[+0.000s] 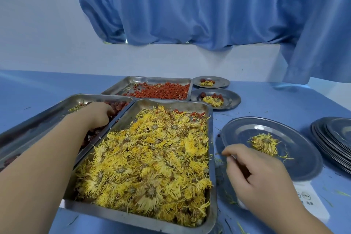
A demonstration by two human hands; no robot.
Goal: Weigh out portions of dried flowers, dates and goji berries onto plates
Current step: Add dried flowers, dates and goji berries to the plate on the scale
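Yellow flowers [148, 157], red goji berries [161, 91]

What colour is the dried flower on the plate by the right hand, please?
Yellow with a brownish centre; the dried flower shows best in the head view.

On your desk [275, 100] the flower tray [106, 212] lies lower centre, the date tray [38, 118] to its left, the goji tray [121, 86] behind both. Right of the goji tray sit a far plate [222, 81] and a nearer plate [232, 100]. At right, the weighing plate [247, 129] rests on the scale [309, 197], beside the plate stack [330, 138].
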